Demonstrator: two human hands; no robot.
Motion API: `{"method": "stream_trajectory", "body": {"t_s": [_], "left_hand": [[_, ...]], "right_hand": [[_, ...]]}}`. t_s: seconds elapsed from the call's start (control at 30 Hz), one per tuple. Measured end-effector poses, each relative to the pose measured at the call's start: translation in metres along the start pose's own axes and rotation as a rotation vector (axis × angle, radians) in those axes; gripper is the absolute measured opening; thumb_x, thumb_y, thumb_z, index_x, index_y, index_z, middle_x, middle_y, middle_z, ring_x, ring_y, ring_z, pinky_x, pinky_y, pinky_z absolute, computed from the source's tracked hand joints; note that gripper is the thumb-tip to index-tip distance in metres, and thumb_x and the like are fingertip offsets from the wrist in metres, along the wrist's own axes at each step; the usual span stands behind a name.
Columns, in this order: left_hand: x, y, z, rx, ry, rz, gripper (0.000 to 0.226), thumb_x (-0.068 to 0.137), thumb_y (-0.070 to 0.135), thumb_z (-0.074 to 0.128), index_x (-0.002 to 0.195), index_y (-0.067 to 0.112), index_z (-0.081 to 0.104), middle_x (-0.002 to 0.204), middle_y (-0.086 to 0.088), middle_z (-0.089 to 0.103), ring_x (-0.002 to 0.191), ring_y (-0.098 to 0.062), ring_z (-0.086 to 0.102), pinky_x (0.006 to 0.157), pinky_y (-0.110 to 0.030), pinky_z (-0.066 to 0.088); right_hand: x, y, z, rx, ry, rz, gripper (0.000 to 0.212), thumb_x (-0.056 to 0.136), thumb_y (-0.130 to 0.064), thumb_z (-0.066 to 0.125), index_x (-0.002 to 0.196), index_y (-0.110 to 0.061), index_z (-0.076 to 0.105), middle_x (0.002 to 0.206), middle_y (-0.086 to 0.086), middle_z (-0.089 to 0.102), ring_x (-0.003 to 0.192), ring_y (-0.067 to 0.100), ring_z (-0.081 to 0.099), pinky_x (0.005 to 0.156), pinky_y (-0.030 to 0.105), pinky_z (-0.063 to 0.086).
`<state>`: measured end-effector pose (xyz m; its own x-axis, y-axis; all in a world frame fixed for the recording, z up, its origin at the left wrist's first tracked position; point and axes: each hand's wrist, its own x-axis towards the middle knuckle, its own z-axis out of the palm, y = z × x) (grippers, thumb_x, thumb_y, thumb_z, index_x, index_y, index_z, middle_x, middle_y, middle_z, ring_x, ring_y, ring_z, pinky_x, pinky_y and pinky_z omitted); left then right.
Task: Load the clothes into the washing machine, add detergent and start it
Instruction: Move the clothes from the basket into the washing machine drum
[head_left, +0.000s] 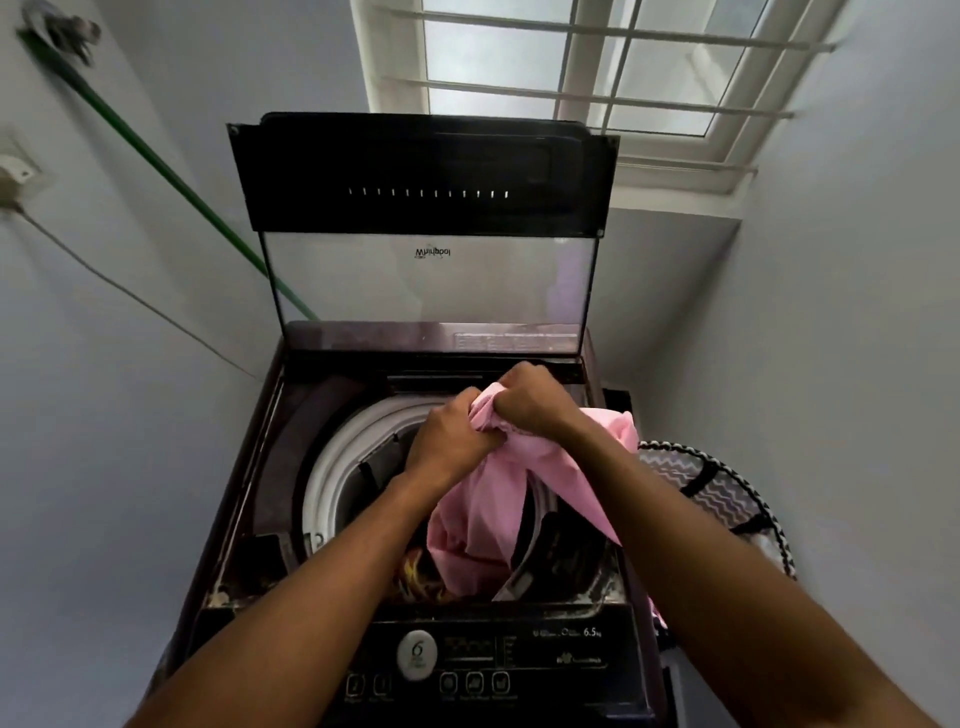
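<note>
Grey-walled corner: both hands (488, 415) bunch a crumpled pink garment (483, 525) over the washer drum (332, 467).

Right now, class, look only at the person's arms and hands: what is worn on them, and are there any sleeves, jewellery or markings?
Both forearms are bare right down to the bottom edge of the picture; no sleeve or cuff shows. The left hand and right hand wear no gloves. No watch, bracelet or ring is visible on either wrist or on the fingers that show, and no tattoos or other markings can be seen.
</note>
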<state>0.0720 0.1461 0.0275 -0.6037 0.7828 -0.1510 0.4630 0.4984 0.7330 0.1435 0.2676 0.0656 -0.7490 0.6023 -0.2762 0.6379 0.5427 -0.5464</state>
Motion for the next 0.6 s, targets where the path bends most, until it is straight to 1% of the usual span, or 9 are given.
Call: {"method": "stream_trajectory", "body": {"t_s": [0.1,0.17,0.2,0.27,0.33,0.4,0.43,0.53,0.6], "left_hand": [[-0.003,-0.034,0.005,0.140,-0.097,-0.043,0.039,0.074,0.043,0.068,0.108,0.025,0.058,0.102,-0.011,0.069,0.096,-0.035,0.063,0.076,-0.040,0.052],[-0.006,-0.054,0.010,0.315,-0.223,-0.086,0.042,0.077,0.044,0.069,0.112,0.022,0.060,0.108,-0.014,0.063,0.103,-0.035,0.061,0.083,-0.038,0.050],[-0.007,-0.062,0.012,0.375,-0.286,-0.112,0.045,0.077,0.045,0.070,0.115,0.023,0.060,0.112,-0.013,0.060,0.107,-0.034,0.059,0.088,-0.040,0.050],[-0.009,-0.070,0.016,0.412,-0.366,-0.145,0.053,0.075,0.042,0.073,0.124,0.029,0.059,0.120,-0.008,0.056,0.112,-0.030,0.056,0.095,-0.046,0.050],[-0.006,-0.069,0.020,0.376,-0.363,-0.142,0.062,0.074,0.037,0.076,0.132,0.032,0.054,0.129,-0.004,0.052,0.117,-0.026,0.053,0.098,-0.047,0.049],[0.000,-0.059,0.025,0.323,-0.341,-0.079,0.071,0.074,0.034,0.077,0.139,0.030,0.048,0.132,-0.003,0.048,0.123,-0.025,0.049,0.102,-0.046,0.047],[0.003,-0.051,0.029,0.285,-0.333,-0.029,0.072,0.074,0.035,0.076,0.139,0.029,0.047,0.131,-0.003,0.047,0.124,-0.025,0.048,0.104,-0.044,0.045],[0.011,-0.017,0.045,0.167,-0.291,0.125,0.065,0.075,0.034,0.074,0.135,0.026,0.051,0.131,-0.002,0.049,0.126,-0.021,0.046,0.108,-0.038,0.041],[0.013,0.009,0.060,0.137,-0.276,0.235,0.065,0.077,0.033,0.077,0.136,0.027,0.051,0.134,-0.001,0.048,0.126,-0.018,0.045,0.110,-0.034,0.038]], "right_hand": [[0.005,0.006,0.026,-0.241,-0.157,-0.049,0.022,0.079,-0.026,0.064,0.086,-0.007,0.072,0.093,0.019,0.071,0.082,0.037,0.063,0.063,0.028,0.038],[0.007,0.012,0.040,-0.349,-0.255,-0.093,0.025,0.082,-0.025,0.066,0.097,-0.007,0.073,0.101,0.019,0.071,0.086,0.035,0.064,0.067,0.031,0.045],[0.008,0.015,0.045,-0.392,-0.308,-0.102,0.026,0.084,-0.023,0.065,0.103,-0.006,0.073,0.105,0.019,0.071,0.091,0.035,0.065,0.072,0.033,0.050],[0.008,0.021,0.052,-0.439,-0.390,-0.073,0.029,0.085,-0.016,0.065,0.111,-0.006,0.072,0.108,0.018,0.071,0.095,0.033,0.068,0.079,0.036,0.054],[0.004,0.027,0.052,-0.428,-0.413,-0.059,0.031,0.083,-0.015,0.069,0.113,-0.008,0.072,0.107,0.015,0.072,0.093,0.029,0.069,0.081,0.036,0.057],[0.002,0.034,0.044,-0.367,-0.336,-0.091,0.030,0.082,-0.017,0.068,0.111,-0.012,0.074,0.106,0.013,0.072,0.096,0.029,0.067,0.083,0.033,0.054],[0.002,0.040,0.039,-0.302,-0.254,-0.102,0.027,0.082,-0.016,0.067,0.107,-0.012,0.075,0.104,0.014,0.073,0.097,0.030,0.067,0.081,0.032,0.052],[-0.003,0.070,0.017,-0.071,0.099,-0.059,0.019,0.078,-0.010,0.065,0.094,-0.009,0.075,0.097,0.014,0.072,0.094,0.030,0.066,0.079,0.032,0.049],[-0.011,0.102,0.003,-0.004,0.310,0.025,0.028,0.073,-0.002,0.064,0.099,-0.010,0.070,0.103,0.012,0.063,0.097,0.027,0.059,0.084,0.032,0.047]]}}
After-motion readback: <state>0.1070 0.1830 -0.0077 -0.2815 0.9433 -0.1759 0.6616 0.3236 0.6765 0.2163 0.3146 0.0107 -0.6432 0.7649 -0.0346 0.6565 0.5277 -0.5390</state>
